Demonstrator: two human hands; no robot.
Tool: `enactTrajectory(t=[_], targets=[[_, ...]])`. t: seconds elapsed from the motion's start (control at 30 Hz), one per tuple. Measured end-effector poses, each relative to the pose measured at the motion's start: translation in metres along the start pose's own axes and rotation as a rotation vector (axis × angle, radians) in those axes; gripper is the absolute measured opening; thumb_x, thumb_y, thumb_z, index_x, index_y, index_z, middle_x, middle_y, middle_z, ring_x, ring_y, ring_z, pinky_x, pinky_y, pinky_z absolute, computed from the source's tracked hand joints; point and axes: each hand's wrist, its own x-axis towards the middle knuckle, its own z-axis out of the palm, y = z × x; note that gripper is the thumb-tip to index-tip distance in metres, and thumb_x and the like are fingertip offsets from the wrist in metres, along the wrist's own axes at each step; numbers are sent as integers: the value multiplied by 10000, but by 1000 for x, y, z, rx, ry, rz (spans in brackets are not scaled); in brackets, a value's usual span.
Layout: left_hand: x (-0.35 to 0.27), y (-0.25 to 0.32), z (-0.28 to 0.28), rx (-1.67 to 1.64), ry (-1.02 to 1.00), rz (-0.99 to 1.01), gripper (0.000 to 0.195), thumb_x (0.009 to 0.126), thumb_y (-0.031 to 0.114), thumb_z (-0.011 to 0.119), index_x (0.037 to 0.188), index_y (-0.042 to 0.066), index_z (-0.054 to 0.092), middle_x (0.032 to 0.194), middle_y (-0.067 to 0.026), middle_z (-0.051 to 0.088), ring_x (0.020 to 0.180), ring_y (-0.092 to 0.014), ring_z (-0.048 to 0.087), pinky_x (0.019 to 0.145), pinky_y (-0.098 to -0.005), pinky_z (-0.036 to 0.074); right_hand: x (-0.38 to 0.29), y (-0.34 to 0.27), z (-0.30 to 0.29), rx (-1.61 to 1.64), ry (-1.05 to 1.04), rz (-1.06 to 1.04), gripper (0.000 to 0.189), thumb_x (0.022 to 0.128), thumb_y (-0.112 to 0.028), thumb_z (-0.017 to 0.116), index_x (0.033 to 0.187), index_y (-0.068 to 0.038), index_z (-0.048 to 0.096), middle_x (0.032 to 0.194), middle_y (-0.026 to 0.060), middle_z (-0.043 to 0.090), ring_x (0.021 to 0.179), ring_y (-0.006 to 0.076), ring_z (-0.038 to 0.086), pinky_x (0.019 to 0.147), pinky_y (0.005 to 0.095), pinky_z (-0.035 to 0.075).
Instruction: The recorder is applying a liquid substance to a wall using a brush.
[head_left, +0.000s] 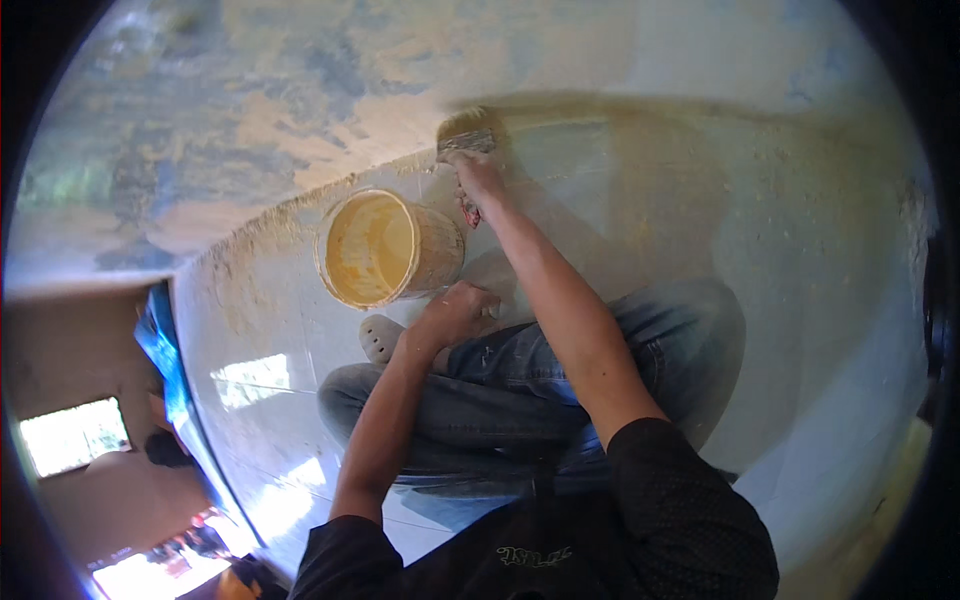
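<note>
My right hand (478, 178) grips a wide paintbrush (465, 141), its bristles loaded with yellowish paint and pressed to the foot of the wall (300, 112). A reddish handle end shows below the fist. To the left of that hand, a paint bucket (439, 251) stands on the tiled floor (277, 315), its rim and inside coated in yellow paint. Close to the bucket's near side is my left hand (457, 309), fingers curled in, just above my bent leg. Its palm side is hidden, and I see nothing held in it.
My crossed legs in jeans (487, 412) and a pale clog (380, 337) lie close below the bucket. Dried paint spatter lines the floor along the wall. Blue sheeting (161, 345) hangs by an opening at the left, with a bright window (75, 435) beyond.
</note>
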Motion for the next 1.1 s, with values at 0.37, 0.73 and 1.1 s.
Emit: enactTrajectory(t=[0.37,0.73,1.1], targets=[[-6,2,-1,-107,180,-20,345,897,313,543,809,4,666,865,-246,648,850,-415,626,798,-505,493,-38,-104,-9,366,-221,-103,490,949,-511,470,1095,-63,605,624,-30,434,394,70,350,353,229,298],[-13,6,13,-181,11,-140,469,863,27,470,1327,74,425,1203,-244,553,1063,-398,595,875,-480,491,1,-25,-11,201,-67,220,570,970,-566,366,1109,-64,596,621,7,451,406,98,345,376,253,314],[-11,-9,18,-239,203,35,305,807,-18,525,1097,59,579,1078,-200,585,996,-380,621,816,-450,512,-102,-151,26,-87,-464,-146,511,994,-478,401,1228,-41,523,757,37,504,399,57,367,335,216,330]])
